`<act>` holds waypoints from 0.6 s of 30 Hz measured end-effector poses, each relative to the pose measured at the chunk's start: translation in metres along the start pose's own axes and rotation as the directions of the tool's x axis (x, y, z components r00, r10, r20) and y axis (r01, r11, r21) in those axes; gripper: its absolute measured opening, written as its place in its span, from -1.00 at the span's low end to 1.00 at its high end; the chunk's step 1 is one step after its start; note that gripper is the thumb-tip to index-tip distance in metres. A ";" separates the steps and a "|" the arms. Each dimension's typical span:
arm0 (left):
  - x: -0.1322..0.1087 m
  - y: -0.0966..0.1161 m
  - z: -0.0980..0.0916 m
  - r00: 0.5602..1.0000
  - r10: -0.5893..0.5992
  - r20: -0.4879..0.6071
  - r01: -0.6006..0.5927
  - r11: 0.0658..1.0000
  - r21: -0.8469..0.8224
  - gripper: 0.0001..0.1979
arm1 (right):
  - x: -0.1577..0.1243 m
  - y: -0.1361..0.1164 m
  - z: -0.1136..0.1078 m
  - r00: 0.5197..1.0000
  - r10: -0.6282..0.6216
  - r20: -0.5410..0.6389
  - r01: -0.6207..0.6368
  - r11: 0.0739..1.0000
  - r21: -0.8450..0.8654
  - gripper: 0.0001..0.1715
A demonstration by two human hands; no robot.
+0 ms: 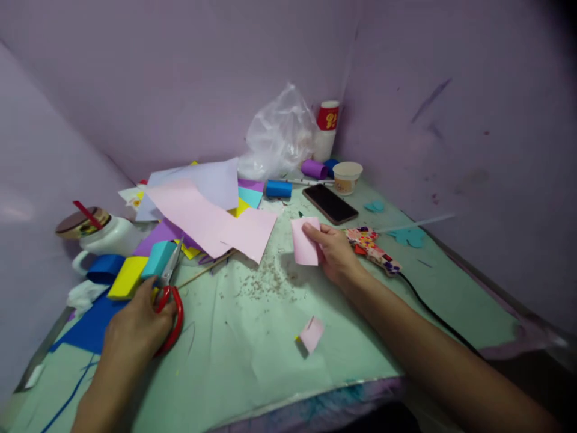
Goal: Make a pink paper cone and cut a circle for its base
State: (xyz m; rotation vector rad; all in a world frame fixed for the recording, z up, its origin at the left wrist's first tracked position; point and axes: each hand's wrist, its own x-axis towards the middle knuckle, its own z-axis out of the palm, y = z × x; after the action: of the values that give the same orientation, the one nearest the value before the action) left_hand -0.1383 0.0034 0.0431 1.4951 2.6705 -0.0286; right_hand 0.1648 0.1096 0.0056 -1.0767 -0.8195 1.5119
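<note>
My left hand [137, 322] is closed on a pair of red-handled scissors [178, 319], low at the left of the table. Their blades point away from me, close to a turquoise paper roll [157, 260] and a yellow paper roll [128, 278]. Between thumb and fingers, my right hand [336, 252] pinches a small pink paper rectangle [303, 243], held up near the table's middle. A pink paper scrap [312, 334] lies nearer to me. Just beyond my right hand rests a glue gun [372, 249] with a patterned body.
Large pink sheets [193, 210] overlap other coloured paper at the back left. A white mug [110, 234] stands at far left. Behind are a plastic bag [282, 132], a phone [330, 203], a paper cup [347, 178] and a blue roll [278, 189]. A black cord [433, 316] runs right.
</note>
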 end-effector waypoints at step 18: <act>-0.081 0.109 -0.025 0.052 0.855 0.516 -0.831 0.324 -0.452 -0.81 | -0.015 0.004 0.003 0.981 0.035 0.190 -0.025 0.998 -0.056 -0.59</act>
State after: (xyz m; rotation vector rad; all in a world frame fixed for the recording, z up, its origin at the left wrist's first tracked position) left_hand -0.0049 -0.0076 0.0774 2.2037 0.8583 -0.3835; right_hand 0.1612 0.0940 0.0061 -0.9968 -0.9841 1.6449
